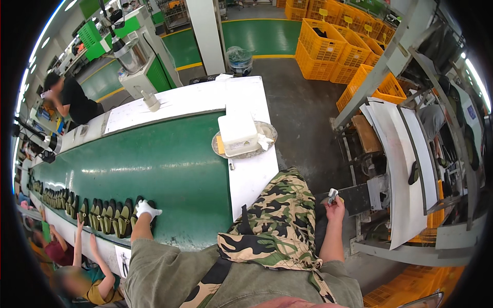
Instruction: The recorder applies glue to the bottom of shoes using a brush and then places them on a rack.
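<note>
My left hand point(147, 209), in a white glove, lies over the shoe point(134, 219) at the right end of a row on the green conveyor belt point(190, 179). Its fingers close around the shoe's middle and hide much of it. The row holds several dark shoes point(107, 215) with olive-green parts, side by side along the belt's near edge. Away to my right, my bare right hand point(335, 208) is raised beside my apron point(277, 215). A small silvery-white object point(333, 194) is pinched between its fingers; its kind is unclear.
A white box point(238, 131) sits on an oval tray point(267, 146) at the belt's end. Co-workers' hands point(80, 223) reach toward the shoes from the near left. Metal racks point(411, 159) stand at right; yellow crates point(321, 43) are stacked farther back. Pliers point(125, 266) lie at the near edge.
</note>
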`<state>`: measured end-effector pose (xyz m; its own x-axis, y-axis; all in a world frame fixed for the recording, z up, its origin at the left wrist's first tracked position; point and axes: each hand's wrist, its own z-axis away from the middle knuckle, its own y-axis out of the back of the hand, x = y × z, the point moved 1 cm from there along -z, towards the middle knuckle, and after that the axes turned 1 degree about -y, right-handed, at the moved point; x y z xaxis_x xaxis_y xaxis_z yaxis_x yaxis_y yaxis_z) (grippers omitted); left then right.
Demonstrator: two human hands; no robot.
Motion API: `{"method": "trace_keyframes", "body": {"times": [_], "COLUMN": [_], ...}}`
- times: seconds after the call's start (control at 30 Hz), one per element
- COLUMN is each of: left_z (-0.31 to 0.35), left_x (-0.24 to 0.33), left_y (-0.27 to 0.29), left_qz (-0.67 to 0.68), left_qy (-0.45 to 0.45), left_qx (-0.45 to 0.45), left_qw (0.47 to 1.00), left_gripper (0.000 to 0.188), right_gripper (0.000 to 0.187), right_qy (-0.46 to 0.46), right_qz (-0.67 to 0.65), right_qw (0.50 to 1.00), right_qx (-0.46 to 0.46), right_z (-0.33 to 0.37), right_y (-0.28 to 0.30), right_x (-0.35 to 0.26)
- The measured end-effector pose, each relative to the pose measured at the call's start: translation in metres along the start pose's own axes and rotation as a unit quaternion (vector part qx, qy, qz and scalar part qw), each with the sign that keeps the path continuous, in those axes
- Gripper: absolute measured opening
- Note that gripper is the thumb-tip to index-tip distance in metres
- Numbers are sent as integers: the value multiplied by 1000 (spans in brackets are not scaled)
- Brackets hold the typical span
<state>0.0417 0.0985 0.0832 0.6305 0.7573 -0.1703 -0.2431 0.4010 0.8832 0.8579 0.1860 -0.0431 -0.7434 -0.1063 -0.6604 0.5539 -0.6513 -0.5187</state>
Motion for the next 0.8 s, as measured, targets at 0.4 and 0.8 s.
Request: {"method": "trace_keyframes", "body": {"times": [0.4,0.8], "left_z": [-38,16], "left_x": [-101,-10], "left_y": [-69,-90], "left_qz": [121,-113], "left_qy": [18,-131], "left_qx": [-27,-157], "left_qw": [992,972], "left_gripper": [93,89], "right_gripper": [10,9], "right_qy": [22,14], "right_qz": [80,20], "right_qw": [996,998], "right_qx": [-26,-56], "right_z": [-5,-10], "right_y": [-74,-124], "right_x": [-4,-3]}}
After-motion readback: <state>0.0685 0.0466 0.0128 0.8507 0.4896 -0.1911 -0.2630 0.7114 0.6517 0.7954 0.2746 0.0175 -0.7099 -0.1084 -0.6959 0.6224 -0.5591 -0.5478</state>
